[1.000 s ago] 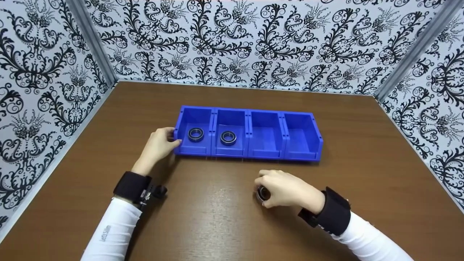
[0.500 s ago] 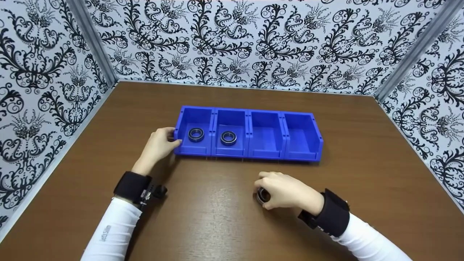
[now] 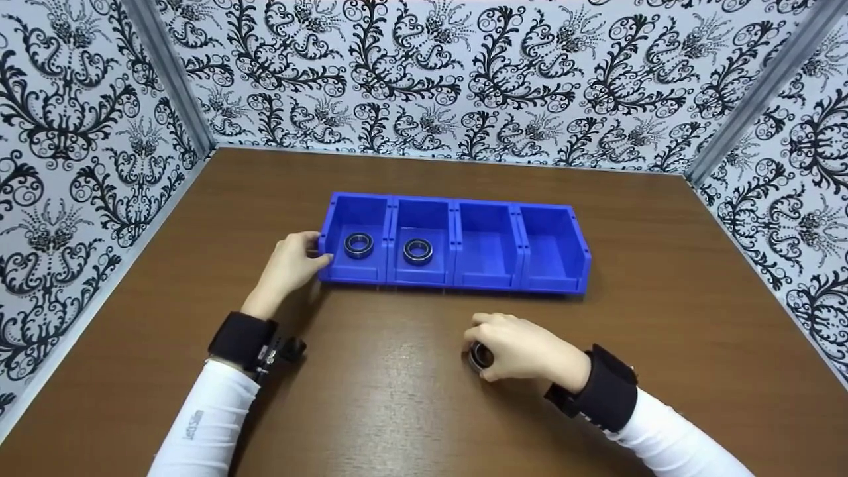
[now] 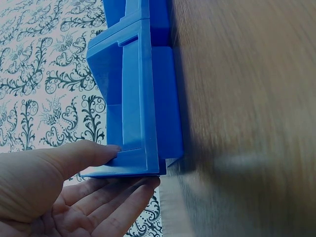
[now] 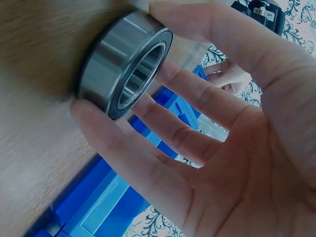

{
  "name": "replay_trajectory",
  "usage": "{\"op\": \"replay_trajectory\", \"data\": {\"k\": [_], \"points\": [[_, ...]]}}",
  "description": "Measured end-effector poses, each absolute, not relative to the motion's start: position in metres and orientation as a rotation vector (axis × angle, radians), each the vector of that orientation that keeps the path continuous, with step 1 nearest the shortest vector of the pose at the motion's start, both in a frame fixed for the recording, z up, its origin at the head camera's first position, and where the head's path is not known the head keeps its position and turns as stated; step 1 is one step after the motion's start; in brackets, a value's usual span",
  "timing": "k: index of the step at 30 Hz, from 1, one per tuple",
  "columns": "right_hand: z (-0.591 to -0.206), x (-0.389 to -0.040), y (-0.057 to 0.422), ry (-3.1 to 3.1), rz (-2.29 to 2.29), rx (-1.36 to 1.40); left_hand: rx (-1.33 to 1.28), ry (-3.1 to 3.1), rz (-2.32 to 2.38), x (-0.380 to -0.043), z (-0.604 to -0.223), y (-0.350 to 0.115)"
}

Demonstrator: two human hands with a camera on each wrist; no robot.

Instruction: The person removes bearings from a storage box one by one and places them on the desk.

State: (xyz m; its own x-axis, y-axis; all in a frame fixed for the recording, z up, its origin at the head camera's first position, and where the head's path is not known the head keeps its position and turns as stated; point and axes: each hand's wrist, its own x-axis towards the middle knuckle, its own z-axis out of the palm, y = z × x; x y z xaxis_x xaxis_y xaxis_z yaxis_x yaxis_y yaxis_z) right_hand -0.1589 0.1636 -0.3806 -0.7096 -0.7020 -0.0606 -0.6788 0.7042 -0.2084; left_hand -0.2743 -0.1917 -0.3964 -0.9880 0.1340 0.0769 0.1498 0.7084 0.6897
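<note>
My left hand (image 3: pixel 291 268) grips the left end wall of a blue row of bins (image 3: pixel 487 281), its thumb inside the rim and its fingers outside, as the left wrist view shows. On the wooden table in front of the bins, my right hand (image 3: pixel 523 348) holds a ball bearing (image 5: pixel 126 61) by its outer edge, between thumb and fingers. That bearing is a steel ring with a dark seal, lying flat at the table surface. One bearing (image 3: pixel 358 256) lies in the leftmost bin, and another bearing (image 3: pixel 417 262) in the bin beside it.
The two bins on the right have bare floors. Brown wooden table (image 3: pixel 371 411) surrounds the bin row. Patterned panels (image 3: pixel 424 79) with grey corner posts (image 3: pixel 169 79) stand along the back and sides.
Over the last second the right hand has shifted very slightly toward me at the bearing. The left hand and the bins stay in place.
</note>
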Motion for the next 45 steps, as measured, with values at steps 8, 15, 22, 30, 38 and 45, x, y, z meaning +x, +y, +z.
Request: {"op": "replay_trajectory", "data": {"k": [8,15,22,30,38,45], "points": [[-0.3799,-0.1590,0.1637,2.771,-0.273,-1.134,-0.247,-2.882,-1.173,-0.2755,-0.3966,-0.1921],[-0.3801,-0.1597,0.1651,2.790,-0.239,-1.158,-0.263,-2.870,-1.165,-0.2748,-0.3965,-0.1922],[-0.3811,-0.1599,0.1653,2.794,-0.234,-1.165,-0.252,-2.869,-1.170,-0.2740,-0.3959,-0.1913],[-0.3819,-0.1598,0.1657,2.795,-0.240,-1.151,-0.260,-2.863,-1.170,-0.2736,-0.3953,-0.1905],[-0.3815,-0.1592,0.1655,2.797,-0.243,-1.144,-0.251,-2.871,-1.165,-0.2735,-0.3953,-0.1912],[-0.3796,-0.1586,0.1644,2.783,-0.215,-1.114,-0.244,-2.869,-1.196,-0.2724,-0.3955,-0.1909]]}}
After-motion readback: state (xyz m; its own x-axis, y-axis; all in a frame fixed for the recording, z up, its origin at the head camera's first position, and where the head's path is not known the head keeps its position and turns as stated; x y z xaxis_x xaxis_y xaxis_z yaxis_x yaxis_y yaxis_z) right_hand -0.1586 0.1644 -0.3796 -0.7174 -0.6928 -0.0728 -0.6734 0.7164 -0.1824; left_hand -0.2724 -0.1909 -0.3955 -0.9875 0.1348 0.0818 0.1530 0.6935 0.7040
